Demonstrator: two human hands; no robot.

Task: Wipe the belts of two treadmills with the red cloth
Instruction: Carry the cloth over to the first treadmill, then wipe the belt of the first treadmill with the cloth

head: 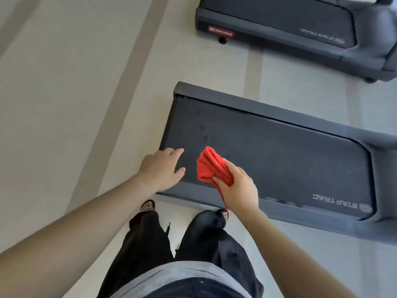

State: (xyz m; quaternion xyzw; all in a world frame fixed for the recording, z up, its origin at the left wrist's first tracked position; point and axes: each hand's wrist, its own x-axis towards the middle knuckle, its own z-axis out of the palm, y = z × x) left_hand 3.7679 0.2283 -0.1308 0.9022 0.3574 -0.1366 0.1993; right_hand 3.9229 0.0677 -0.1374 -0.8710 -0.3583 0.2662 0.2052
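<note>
Right hand (238, 188) clenched round bunched red cloth (211, 166), held over near treadmill belt (279, 155), rear end (contact with belt unclear). Left hand (162, 168) empty, fingers loosely spread, over belt's rear corner. Second treadmill (290, 29) well apart, upper right, pale floor (64, 104) between. Sandalled feet (148, 206) just beside near side rail (290, 208).
</note>
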